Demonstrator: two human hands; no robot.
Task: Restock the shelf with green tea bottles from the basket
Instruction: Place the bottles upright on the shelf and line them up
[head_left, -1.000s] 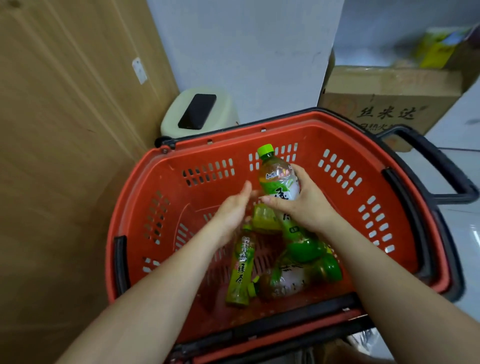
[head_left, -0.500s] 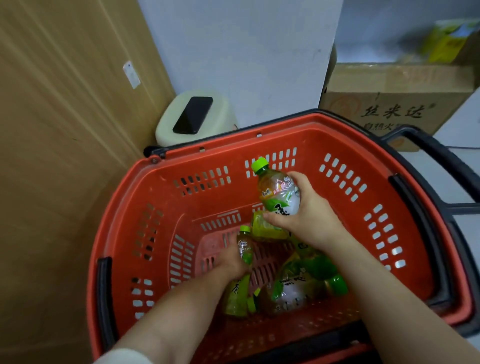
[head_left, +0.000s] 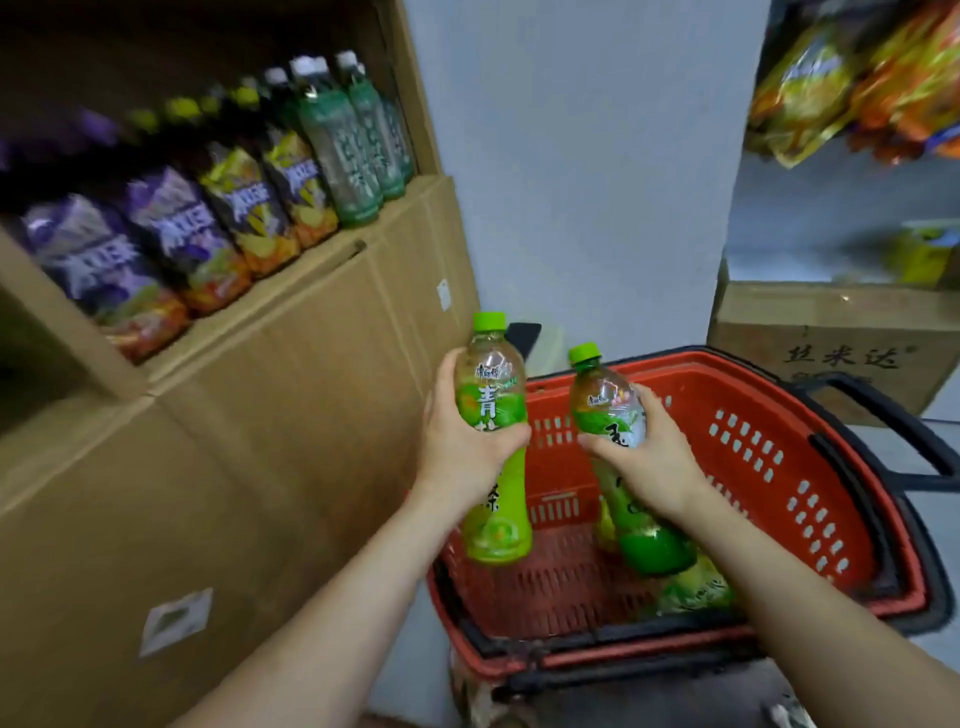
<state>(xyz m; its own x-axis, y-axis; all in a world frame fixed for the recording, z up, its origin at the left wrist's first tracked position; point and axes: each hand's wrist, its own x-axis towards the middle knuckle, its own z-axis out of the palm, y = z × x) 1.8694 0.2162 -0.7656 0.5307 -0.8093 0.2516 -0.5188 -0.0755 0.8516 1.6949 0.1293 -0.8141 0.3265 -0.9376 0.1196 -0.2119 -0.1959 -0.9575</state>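
Observation:
My left hand (head_left: 462, 441) grips a green tea bottle (head_left: 493, 499) upright by its middle, lifted above the left edge of the red basket (head_left: 779, 457). My right hand (head_left: 644, 457) holds a second green tea bottle (head_left: 608, 400), tilted slightly left, over the basket's middle. Both have green caps. One more green bottle (head_left: 696, 587) lies on the basket floor, partly hidden by my right arm. The shelf (head_left: 291, 270) at upper left is a cardboard-lined opening with rows of bottles, among them dark green tea bottles (head_left: 358, 140) at its right end.
Purple and yellow labelled drink bottles (head_left: 171, 234) fill the shelf's left part. A cardboard panel (head_left: 208, 467) runs below the shelf. A cardboard box (head_left: 831, 343) stands behind the basket, with snack bags (head_left: 852, 78) hanging above. A grey wall (head_left: 571, 182) rises between them.
Both hands rose out of the basket, each with a bottle; my left hand took one from the basket floor. The view swung up and the shelf came into sight.

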